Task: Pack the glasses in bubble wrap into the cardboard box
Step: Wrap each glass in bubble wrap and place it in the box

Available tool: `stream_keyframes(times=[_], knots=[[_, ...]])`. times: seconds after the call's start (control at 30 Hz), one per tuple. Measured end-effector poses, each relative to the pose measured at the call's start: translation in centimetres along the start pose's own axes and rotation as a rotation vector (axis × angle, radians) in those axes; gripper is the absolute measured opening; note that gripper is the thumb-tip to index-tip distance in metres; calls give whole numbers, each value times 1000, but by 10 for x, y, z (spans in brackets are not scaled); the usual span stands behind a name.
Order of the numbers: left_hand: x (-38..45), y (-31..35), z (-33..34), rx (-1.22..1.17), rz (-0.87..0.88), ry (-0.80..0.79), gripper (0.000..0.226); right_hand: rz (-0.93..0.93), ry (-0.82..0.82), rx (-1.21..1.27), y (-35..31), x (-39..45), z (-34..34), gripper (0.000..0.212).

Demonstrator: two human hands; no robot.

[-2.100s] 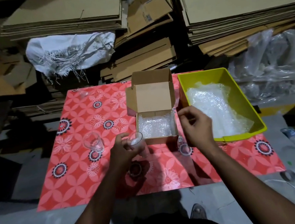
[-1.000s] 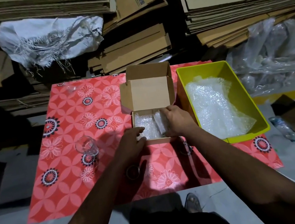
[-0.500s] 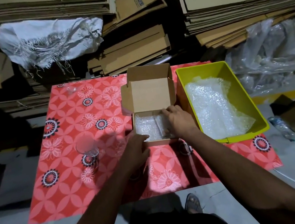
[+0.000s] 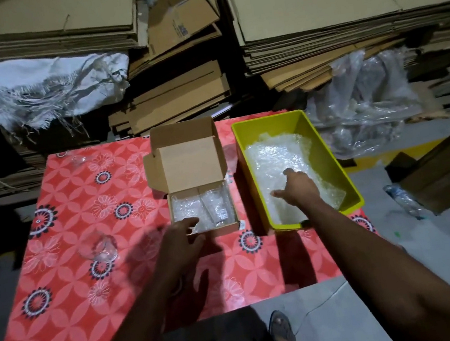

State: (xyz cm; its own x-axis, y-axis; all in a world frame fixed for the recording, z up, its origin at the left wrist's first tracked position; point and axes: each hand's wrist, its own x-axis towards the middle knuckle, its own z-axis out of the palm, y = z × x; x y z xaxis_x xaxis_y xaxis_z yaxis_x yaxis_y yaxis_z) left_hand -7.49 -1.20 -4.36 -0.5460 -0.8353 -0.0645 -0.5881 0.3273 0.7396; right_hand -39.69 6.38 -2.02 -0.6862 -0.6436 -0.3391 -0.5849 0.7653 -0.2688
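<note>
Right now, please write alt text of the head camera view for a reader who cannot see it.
A person's right hand reaches into a yellow bin of bubble wrap, while the left hand rests at the open cardboard box holding a glass on wrap. Another glass stands on the red floral mat.

The right hand (image 4: 297, 189) reached onto bubble wrap (image 4: 277, 160) in the yellow bin (image 4: 328, 153); the left hand (image 4: 179, 236) rested at the box (image 4: 202, 211) edge.

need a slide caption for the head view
Right hand reaches into the yellow bin of bubble wrap; left hand rests at the cardboard box.
</note>
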Motion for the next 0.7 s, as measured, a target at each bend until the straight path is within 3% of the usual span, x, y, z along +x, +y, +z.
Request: stream_keyframes(times=[0.17, 0.3, 0.4, 0.5, 0.63, 0.7], knots=[[5, 15, 5, 13, -18, 12, 43, -28, 92, 22, 7, 4, 5, 17], [5, 30, 10, -20, -45, 44, 40, -87, 268, 199, 11, 5, 0, 7], [7, 40, 14, -49, -66, 54, 38, -242, 407, 433, 15, -4, -12, 14], [8, 54, 12, -114, -50, 67, 34, -389, 507, 509, 12, -30, -38, 7], [9, 76, 3, -310, -13, 33, 53, -559, 537, 587, -1, -69, -71, 7], [11, 91, -3, -480, -22, -22, 52, -675, 401, 744, -12, -81, -81, 10]])
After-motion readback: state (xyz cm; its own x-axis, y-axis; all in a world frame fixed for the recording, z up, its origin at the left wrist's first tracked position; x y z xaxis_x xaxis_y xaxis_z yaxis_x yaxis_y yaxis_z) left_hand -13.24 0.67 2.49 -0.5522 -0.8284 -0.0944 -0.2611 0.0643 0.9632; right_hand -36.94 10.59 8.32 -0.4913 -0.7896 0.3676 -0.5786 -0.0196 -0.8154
